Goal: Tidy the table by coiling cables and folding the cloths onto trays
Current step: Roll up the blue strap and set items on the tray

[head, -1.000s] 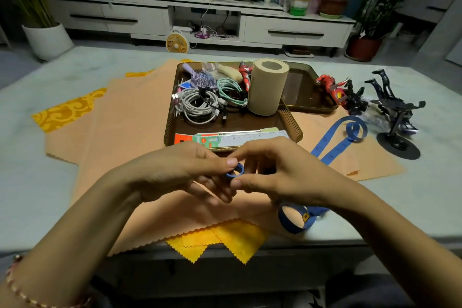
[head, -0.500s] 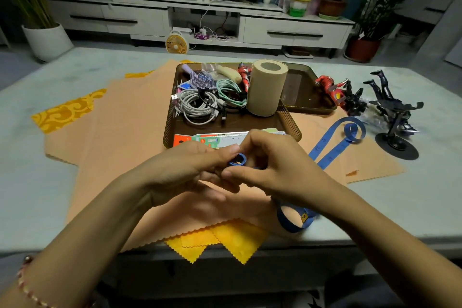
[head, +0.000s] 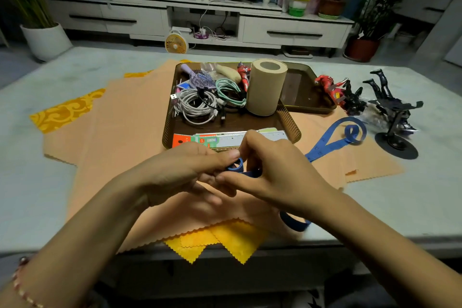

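at the centre of the frame both hands meet above the peach cloths (head: 125, 122). the left hand (head: 180, 172) pinches a small coil of the blue tape (head: 237, 164); the right hand (head: 275, 175) curls its fingers round the strand beside it. the tape's far end loops at right on the worktop (head: 400, 195). coiled cables (head: 197, 107) lie in the brown tray (head: 293, 130) just above.

both hands (head: 240, 172) pinch a small coil of blue tape (head: 236, 164) (its tail trails right).
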`<state>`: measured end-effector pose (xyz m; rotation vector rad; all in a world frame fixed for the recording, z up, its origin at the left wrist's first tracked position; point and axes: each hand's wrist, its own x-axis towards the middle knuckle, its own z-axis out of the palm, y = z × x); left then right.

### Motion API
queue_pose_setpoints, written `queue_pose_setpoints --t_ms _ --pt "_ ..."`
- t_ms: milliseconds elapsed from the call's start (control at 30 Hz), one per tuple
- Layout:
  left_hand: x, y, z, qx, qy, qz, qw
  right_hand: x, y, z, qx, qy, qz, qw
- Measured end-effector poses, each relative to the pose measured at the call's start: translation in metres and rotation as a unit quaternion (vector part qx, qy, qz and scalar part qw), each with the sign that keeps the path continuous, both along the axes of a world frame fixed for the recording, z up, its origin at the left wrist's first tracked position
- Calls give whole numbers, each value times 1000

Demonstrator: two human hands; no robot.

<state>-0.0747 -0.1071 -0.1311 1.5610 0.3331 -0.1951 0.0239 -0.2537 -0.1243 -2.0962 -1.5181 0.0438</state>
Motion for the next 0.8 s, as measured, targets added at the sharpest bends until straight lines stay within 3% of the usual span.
queue_pose_setpoints --t_ms 167,333,500,733,800 --pt "-3 4 2 31 13 -22 999 6 -2 9 -29 133 94 986" --pt "1 -2 -3 17 7 1 1000 1 1 -1 -19 -3 14 1000" --pt "-2 4 0 29 16 -24 999 8 0 7 -53 125 98 986" --pt "1 1 -3 -15 5 27 1000 -1 1 -4 2 -10 -16 1000" --pt "0 1 -1 -3 2 20 1000 0 1 -1 0 2 -8 1000"
